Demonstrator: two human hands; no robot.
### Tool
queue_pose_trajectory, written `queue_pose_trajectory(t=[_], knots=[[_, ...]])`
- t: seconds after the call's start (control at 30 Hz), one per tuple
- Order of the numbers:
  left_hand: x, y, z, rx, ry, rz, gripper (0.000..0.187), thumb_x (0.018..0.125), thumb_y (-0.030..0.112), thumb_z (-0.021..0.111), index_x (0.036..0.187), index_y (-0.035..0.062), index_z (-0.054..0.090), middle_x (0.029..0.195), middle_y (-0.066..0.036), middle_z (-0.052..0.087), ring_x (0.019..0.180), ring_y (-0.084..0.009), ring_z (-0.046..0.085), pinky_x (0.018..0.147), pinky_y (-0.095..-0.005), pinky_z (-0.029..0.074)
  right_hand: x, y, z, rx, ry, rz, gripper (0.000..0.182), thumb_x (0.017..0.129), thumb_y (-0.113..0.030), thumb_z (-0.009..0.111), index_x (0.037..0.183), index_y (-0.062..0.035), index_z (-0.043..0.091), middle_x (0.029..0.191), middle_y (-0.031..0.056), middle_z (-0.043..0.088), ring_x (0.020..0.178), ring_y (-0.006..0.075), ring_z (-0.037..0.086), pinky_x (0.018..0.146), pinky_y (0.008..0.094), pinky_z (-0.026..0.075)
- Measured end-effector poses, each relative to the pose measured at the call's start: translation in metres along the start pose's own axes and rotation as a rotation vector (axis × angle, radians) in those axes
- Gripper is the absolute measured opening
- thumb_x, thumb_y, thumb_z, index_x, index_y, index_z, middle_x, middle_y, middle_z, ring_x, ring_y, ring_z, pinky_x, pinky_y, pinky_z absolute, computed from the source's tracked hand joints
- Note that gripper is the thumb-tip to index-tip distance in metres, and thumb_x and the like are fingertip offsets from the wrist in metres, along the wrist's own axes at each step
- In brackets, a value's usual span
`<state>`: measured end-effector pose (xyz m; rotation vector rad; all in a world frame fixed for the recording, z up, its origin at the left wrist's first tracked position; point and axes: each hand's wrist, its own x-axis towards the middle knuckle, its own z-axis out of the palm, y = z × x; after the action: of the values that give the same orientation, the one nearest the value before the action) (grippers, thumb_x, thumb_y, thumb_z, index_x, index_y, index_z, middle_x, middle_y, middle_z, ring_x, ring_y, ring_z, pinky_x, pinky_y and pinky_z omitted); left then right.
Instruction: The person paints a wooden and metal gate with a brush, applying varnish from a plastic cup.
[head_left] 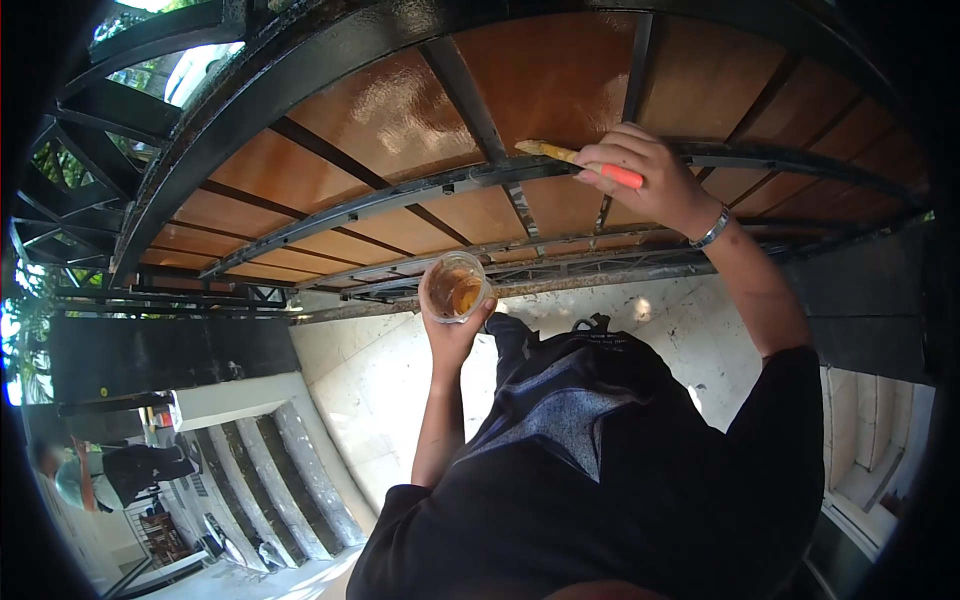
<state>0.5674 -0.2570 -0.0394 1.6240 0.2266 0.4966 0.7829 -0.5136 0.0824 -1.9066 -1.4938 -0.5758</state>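
Paintbrush (pixel 580 160) lies across a black metal bar (pixel 450 180) of the gate, bristle end pointing left onto the glossy orange-brown panel (pixel 390 110), red handle end to the right. Right hand (pixel 645 180) wrapped tight round the handle, bracelet (pixel 712 230) at the wrist. Left hand (pixel 452 325) cups a clear plastic cup (pixel 456 287) from below, nearer and lower left of the brush; amber liquid inside, level looks low. Judgement: keep the strokes along the panel and stop short of the bar edge, keep the cup upright and close under the brush to catch drips, load lightly. Stone steps (pixel 270 470) lower left, a distant person (pixel 80 475) beyond.
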Motion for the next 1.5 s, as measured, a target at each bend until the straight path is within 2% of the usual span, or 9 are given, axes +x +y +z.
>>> queue_pose_trajectory(t=[0.2, 0.33, 0.6, 0.73, 0.93, 1.13, 1.3, 1.4, 1.5], knots=[[-0.003, 0.003, -0.006, 0.012, 0.017, 0.029, 0.083, 0.073, 0.010, 0.085, 0.139, 0.0008, 0.036, 0.127, -0.015, 0.055, 0.119, -0.0236, 0.056, 0.102, -0.0389, 0.047, 0.021, -0.022, -0.042, -0.083, 0.249, -0.075, 0.023, 0.082, -0.015, 0.078, 0.099, -0.0047, 0.067, 0.086, 0.0073, 0.068, 0.072, 0.0236, 0.061, 0.066, 0.0347, 0.050], [-0.005, 0.004, -0.008, 0.004, 0.013, 0.031, 0.084, 0.073, 0.010, 0.086, 0.140, 0.0008, 0.035, 0.128, -0.015, 0.055, 0.119, -0.0237, 0.056, 0.102, -0.0389, 0.047, 0.004, -0.006, -0.011, 0.018, 0.006, 0.004, 0.025, 0.080, -0.014, 0.079, 0.099, -0.0050, 0.066, 0.083, 0.0065, 0.065, 0.075, 0.0249, 0.060, 0.067, 0.0354, 0.050], [-0.012, 0.002, -0.020, 0.058, 0.068, 0.027, 0.088, 0.072, 0.011, 0.087, 0.142, 0.0009, 0.034, 0.128, -0.015, 0.053, 0.119, -0.0239, 0.055, 0.102, -0.0382, 0.047, 0.019, -0.022, -0.070, -0.068, 0.172, -0.004, 0.023, 0.081, -0.013, 0.078, 0.100, -0.0046, 0.066, 0.082, 0.0071, 0.065, 0.073, 0.0254, 0.060, 0.066, 0.0342, 0.050], [-0.017, 0.000, -0.023, 0.013, 0.070, 0.003, 0.090, 0.071, 0.009, 0.087, 0.143, 0.0021, 0.034, 0.130, -0.015, 0.051, 0.121, -0.0236, 0.053, 0.104, -0.0385, 0.046, -0.002, 0.001, -0.036, 0.007, -0.028, 0.109, 0.019, 0.084, -0.013, 0.075, 0.098, -0.0026, 0.067, 0.087, 0.0080, 0.067, 0.075, 0.0245, 0.062, 0.068, 0.0341, 0.051], [-0.021, -0.002, -0.023, -0.006, 0.086, 0.013, 0.088, 0.072, 0.009, 0.087, 0.143, 0.0030, 0.035, 0.132, -0.014, 0.050, 0.123, -0.0244, 0.052, 0.105, -0.0391, 0.046, 0.009, -0.014, -0.082, -0.090, 0.228, 0.025, 0.019, 0.082, -0.011, 0.077, 0.096, -0.0028, 0.067, 0.089, 0.0075, 0.068, 0.074, 0.0245, 0.060, 0.066, 0.0343, 0.050], [-0.026, -0.001, -0.020, 0.002, 0.089, -0.007, 0.087, 0.072, 0.011, 0.087, 0.141, 0.0026, 0.035, 0.132, -0.015, 0.050, 0.123, -0.0247, 0.052, 0.104, -0.0396, 0.047, -0.003, 0.003, -0.070, -0.100, -0.172, 0.043, 0.019, 0.083, -0.013, 0.076, 0.097, -0.0041, 0.067, 0.088, 0.0058, 0.068, 0.073, 0.0234, 0.061, 0.067, 0.0361, 0.050], [-0.025, 0.005, -0.017, -0.003, 0.096, -0.010, 0.086, 0.072, 0.010, 0.085, 0.142, 0.0027, 0.036, 0.132, -0.014, 0.052, 0.123, -0.0238, 0.053, 0.105, -0.0389, 0.046, 0.015, -0.007, -0.100, -0.083, 0.117, 0.048, 0.018, 0.084, -0.014, 0.075, 0.097, -0.0051, 0.067, 0.086, 0.0063, 0.068, 0.073, 0.0235, 0.060, 0.066, 0.0344, 0.050], [-0.023, 0.005, -0.020, 0.013, 0.096, 0.001, 0.087, 0.072, 0.009, 0.085, 0.143, 0.0024, 0.036, 0.132, -0.014, 0.052, 0.123, -0.0235, 0.053, 0.105, -0.0385, 0.046, 0.014, -0.013, -0.094, 0.018, -0.119, 0.098, 0.018, 0.083, -0.014, 0.076, 0.097, -0.0046, 0.067, 0.088, 0.0052, 0.069, 0.073, 0.0220, 0.061, 0.066, 0.0339, 0.050], [-0.023, 0.005, -0.023, 0.005, 0.089, 0.010, 0.088, 0.072, 0.011, 0.087, 0.142, 0.0014, 0.035, 0.132, -0.015, 0.051, 0.123, -0.0239, 0.053, 0.104, -0.0383, 0.046, 0.002, 0.007, -0.073, -0.105, -0.147, 0.080, 0.019, 0.083, -0.015, 0.076, 0.096, -0.0037, 0.067, 0.088, 0.0052, 0.069, 0.073, 0.0222, 0.061, 0.066, 0.0338, 0.050]])
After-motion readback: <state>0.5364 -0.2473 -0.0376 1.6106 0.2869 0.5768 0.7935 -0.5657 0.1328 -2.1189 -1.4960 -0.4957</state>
